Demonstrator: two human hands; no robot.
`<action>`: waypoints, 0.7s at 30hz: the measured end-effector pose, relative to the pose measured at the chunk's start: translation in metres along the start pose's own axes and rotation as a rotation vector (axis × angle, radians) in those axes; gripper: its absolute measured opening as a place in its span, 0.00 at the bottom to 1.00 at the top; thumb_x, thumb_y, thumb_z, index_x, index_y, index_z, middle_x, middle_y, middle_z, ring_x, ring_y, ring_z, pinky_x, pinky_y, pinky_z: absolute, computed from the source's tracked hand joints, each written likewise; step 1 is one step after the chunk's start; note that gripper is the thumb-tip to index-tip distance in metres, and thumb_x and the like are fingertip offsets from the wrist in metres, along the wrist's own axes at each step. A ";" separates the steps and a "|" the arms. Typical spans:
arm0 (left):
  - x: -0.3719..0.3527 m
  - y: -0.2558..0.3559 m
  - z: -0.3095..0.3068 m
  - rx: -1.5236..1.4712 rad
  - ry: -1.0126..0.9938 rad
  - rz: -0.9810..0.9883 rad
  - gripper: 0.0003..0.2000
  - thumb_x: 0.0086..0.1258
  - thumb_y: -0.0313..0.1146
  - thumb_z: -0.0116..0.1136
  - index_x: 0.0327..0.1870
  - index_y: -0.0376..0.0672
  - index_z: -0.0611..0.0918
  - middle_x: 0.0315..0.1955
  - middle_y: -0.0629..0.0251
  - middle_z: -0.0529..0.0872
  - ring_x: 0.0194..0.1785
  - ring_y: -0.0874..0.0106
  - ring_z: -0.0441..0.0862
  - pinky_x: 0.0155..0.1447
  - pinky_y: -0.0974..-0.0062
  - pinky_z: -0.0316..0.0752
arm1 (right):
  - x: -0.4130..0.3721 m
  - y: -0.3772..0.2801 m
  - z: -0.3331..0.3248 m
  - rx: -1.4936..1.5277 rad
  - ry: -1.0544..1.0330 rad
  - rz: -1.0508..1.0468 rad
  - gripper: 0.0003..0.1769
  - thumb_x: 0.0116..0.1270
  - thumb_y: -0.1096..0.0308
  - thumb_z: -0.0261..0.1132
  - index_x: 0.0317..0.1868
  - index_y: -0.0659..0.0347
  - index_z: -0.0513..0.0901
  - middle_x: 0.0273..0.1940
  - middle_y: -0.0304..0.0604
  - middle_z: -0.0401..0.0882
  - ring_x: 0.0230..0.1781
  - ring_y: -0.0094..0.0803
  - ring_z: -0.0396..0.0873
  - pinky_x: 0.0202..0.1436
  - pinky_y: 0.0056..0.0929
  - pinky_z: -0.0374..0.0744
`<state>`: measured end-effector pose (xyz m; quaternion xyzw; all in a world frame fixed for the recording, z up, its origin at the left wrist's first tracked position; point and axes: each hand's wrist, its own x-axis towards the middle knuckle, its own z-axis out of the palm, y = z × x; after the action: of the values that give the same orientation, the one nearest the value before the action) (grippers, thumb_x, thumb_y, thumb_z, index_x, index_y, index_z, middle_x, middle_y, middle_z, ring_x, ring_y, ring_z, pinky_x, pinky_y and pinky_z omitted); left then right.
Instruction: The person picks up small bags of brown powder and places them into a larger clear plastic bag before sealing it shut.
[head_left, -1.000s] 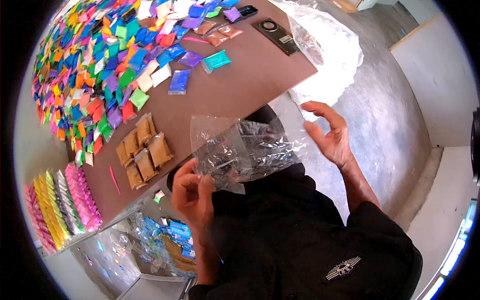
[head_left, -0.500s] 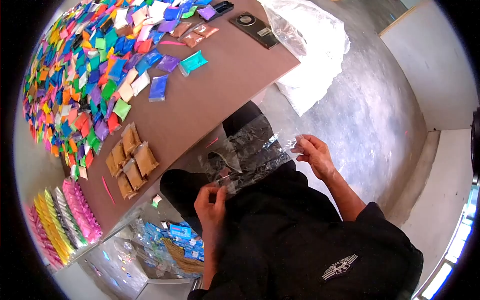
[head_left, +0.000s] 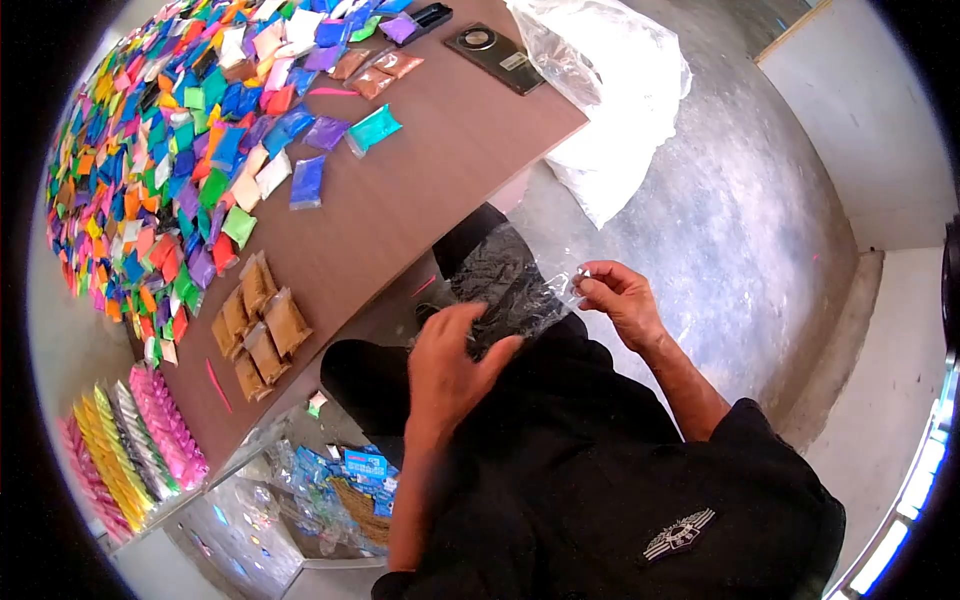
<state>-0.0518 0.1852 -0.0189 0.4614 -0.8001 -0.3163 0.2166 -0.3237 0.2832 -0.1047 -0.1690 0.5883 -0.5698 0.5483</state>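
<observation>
Right hand (head_left: 617,298) pinches clear plastic bag (head_left: 510,285) off worktop's (head_left: 420,170) near edge; left hand (head_left: 448,368) half open, grip unclear.

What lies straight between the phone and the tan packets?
Bare brown tabletop; nothing sits on the straight line from the phone to the tan packets, per the head view.
</observation>
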 end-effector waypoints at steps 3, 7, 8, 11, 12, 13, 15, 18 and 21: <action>0.030 0.016 0.033 -0.098 -0.111 0.133 0.23 0.66 0.39 0.83 0.57 0.37 0.88 0.49 0.51 0.92 0.50 0.56 0.90 0.55 0.60 0.85 | -0.002 -0.002 0.002 -0.048 -0.094 -0.076 0.20 0.76 0.75 0.74 0.66 0.66 0.84 0.53 0.44 0.90 0.54 0.30 0.89 0.58 0.31 0.89; 0.051 0.009 0.065 -0.339 -0.334 -0.003 0.16 0.70 0.35 0.79 0.52 0.37 0.88 0.33 0.59 0.93 0.35 0.71 0.88 0.45 0.71 0.83 | -0.006 0.002 0.000 -0.046 -0.067 -0.089 0.28 0.73 0.83 0.73 0.71 0.67 0.78 0.64 0.47 0.84 0.62 0.36 0.88 0.68 0.37 0.87; 0.053 0.004 0.069 -0.395 -0.344 -0.029 0.14 0.71 0.34 0.78 0.49 0.37 0.88 0.33 0.61 0.92 0.35 0.74 0.87 0.44 0.72 0.81 | -0.007 0.003 0.000 -0.051 -0.050 -0.108 0.26 0.73 0.82 0.73 0.70 0.67 0.78 0.62 0.47 0.85 0.61 0.36 0.88 0.66 0.36 0.88; 0.056 0.005 0.067 -0.445 -0.354 -0.079 0.10 0.73 0.32 0.76 0.45 0.36 0.88 0.32 0.65 0.91 0.35 0.79 0.84 0.42 0.74 0.79 | -0.007 0.005 -0.005 -0.035 0.001 -0.112 0.21 0.75 0.80 0.72 0.66 0.68 0.81 0.58 0.46 0.87 0.59 0.35 0.89 0.62 0.35 0.89; 0.057 0.007 0.065 -0.442 -0.343 -0.104 0.08 0.74 0.31 0.74 0.43 0.36 0.88 0.31 0.66 0.90 0.35 0.80 0.82 0.42 0.75 0.78 | -0.007 0.005 -0.007 -0.020 0.026 -0.097 0.17 0.77 0.78 0.72 0.62 0.67 0.83 0.56 0.46 0.89 0.57 0.34 0.90 0.59 0.34 0.89; 0.057 0.009 0.065 -0.441 -0.349 -0.105 0.08 0.74 0.31 0.74 0.43 0.36 0.88 0.31 0.66 0.90 0.35 0.80 0.82 0.42 0.75 0.78 | -0.007 0.005 -0.009 -0.017 0.031 -0.094 0.17 0.77 0.78 0.72 0.62 0.67 0.83 0.56 0.46 0.89 0.57 0.34 0.90 0.59 0.34 0.89; 0.058 0.009 0.063 -0.456 -0.358 -0.138 0.08 0.75 0.30 0.72 0.43 0.35 0.87 0.31 0.67 0.90 0.34 0.80 0.81 0.41 0.75 0.77 | -0.007 0.005 -0.013 -0.006 0.058 -0.047 0.10 0.78 0.75 0.72 0.57 0.66 0.86 0.52 0.44 0.92 0.51 0.29 0.90 0.51 0.29 0.89; 0.065 0.001 0.069 -0.458 -0.306 -0.063 0.07 0.76 0.29 0.70 0.43 0.34 0.86 0.32 0.66 0.91 0.35 0.79 0.84 0.43 0.75 0.79 | -0.006 0.003 -0.017 -0.014 0.088 -0.038 0.09 0.79 0.70 0.72 0.53 0.64 0.87 0.49 0.43 0.92 0.48 0.29 0.90 0.45 0.28 0.87; 0.071 0.000 0.068 -0.470 -0.373 -0.087 0.06 0.77 0.28 0.69 0.43 0.34 0.85 0.34 0.65 0.92 0.37 0.78 0.87 0.45 0.75 0.81 | -0.006 -0.002 -0.017 0.009 0.103 0.019 0.11 0.79 0.64 0.73 0.51 0.63 0.88 0.45 0.41 0.93 0.45 0.27 0.90 0.41 0.27 0.85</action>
<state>-0.1293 0.1435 -0.0626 0.3665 -0.7102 -0.5812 0.1533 -0.3365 0.2955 -0.1049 -0.1312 0.6148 -0.5751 0.5235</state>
